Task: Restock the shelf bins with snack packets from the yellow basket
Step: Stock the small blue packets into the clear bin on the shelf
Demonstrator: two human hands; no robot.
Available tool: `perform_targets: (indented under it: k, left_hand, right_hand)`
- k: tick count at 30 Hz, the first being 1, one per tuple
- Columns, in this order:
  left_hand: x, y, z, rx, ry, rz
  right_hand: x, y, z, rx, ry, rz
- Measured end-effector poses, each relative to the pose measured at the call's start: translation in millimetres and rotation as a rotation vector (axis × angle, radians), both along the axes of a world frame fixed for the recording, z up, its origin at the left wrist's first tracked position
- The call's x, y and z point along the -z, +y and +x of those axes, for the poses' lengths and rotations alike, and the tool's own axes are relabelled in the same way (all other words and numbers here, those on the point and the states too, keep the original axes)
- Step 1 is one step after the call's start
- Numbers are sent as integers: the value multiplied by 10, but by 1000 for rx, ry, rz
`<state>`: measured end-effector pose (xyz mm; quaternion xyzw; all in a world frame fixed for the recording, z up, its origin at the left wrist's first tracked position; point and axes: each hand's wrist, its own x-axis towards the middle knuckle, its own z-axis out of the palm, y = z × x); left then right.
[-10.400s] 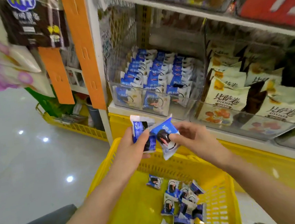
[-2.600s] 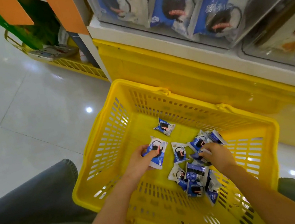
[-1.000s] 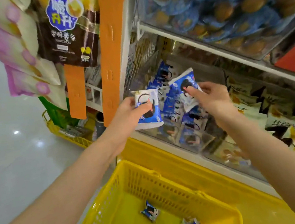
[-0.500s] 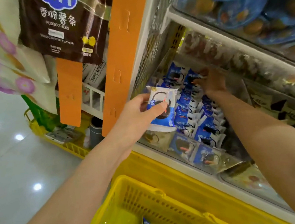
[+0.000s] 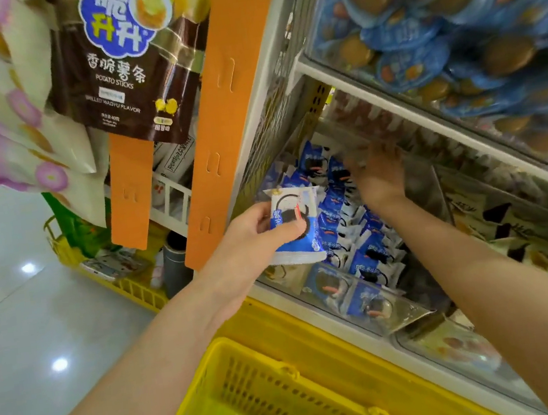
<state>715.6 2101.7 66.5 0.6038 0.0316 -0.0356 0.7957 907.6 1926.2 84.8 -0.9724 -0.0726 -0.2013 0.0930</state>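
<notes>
Now that the right hand point(image 5: 379, 173) has reached deep into the clear plastic shelf bin point(image 5: 363, 299) and shed its packet, fingers spread though blurred, the blue-and-white foil snack packet point(image 5: 297, 225) pinched in the left hand point(image 5: 256, 240), just before that bin, likely goes next.

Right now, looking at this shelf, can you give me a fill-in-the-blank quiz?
The left hand grips one snack ____. The right hand reaches into the clear shelf ____. Below them, the basket is coloured ____.
Missing words: packet; bin; yellow.
</notes>
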Motion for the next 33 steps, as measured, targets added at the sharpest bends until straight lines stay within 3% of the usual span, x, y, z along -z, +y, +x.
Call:
perform_targets:
  k: [2,4,7,11,16,19,21,23,28,33]
  left_hand:
    - [-4,-25,-49,22,5,-3]
    - [-6,-44,-116,28,-15,25]
    - [12,-67,-218,12,-43,104]
    - [18,-120,-303,-17,-84,112]
    - [16,-211,-333,-139,1,-13]
    - [-13,-223,-343,-145,-70,71]
    - [-67,-217,-349,-111,-176,241]
    - [-120,-220,-327,-63,-281,400]
    - [-156,-283,-149,-113,-406,592]
    - [31,-216,23,-171,-558,941]
  right_hand:
    - [-92,84,-328,-179,61,190]
    - [-181,141,-717,-344,241,440]
    - [-253,126,-1253,-466,509,586]
    - [-206,69,-1670,-451,793,778]
    - [-210,-61,-1925,-371,832,1069]
    - [-221,-146,-2002,-410,690,809]
    - [-256,-205,-2005,-440,517,533]
    - [-315,-231,-1993,-487,430,386]
    - [-399,-313,-1798,-459,414,251]
    - [-433,-557,-1151,-115,242,181]
